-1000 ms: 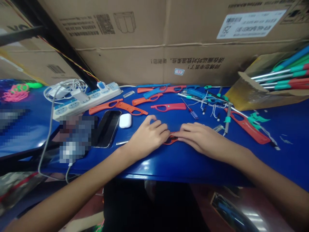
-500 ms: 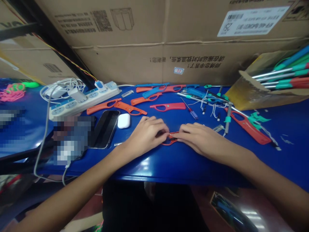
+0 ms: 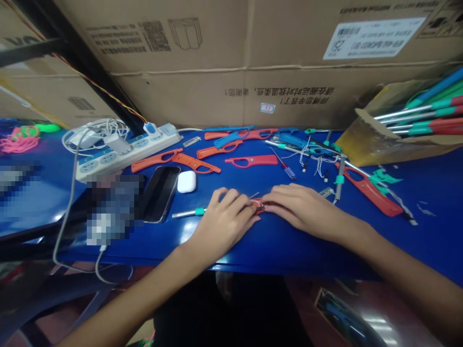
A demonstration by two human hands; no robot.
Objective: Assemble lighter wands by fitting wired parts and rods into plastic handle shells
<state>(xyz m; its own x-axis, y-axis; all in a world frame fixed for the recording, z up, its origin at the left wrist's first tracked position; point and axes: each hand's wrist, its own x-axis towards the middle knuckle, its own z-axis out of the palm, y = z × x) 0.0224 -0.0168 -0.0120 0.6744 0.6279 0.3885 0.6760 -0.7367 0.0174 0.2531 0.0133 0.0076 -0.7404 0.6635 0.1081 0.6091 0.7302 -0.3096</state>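
Note:
A long-neck lighter with an orange-red handle shell lies open-sided on the blue table between my hands. Its metal tube with a green collar sticks out past my left hand. The fingers of that hand are curled over the lighter and hide much of it. My right hand pinches the shell's right part, where thin wires and a small dark piece show; its fingertips are partly hidden. Behind them lie a screwdriver and a red handle shell.
Orange and blue shells lie along the back by a cardboard box. On the left are a power strip, a phone and a white earphone case. A carton of lighters stands right.
My left hand has shifted slightly and turned, its fingers now more curled. The metal tube with its green collar has come into view left of it. My right hand has barely moved.

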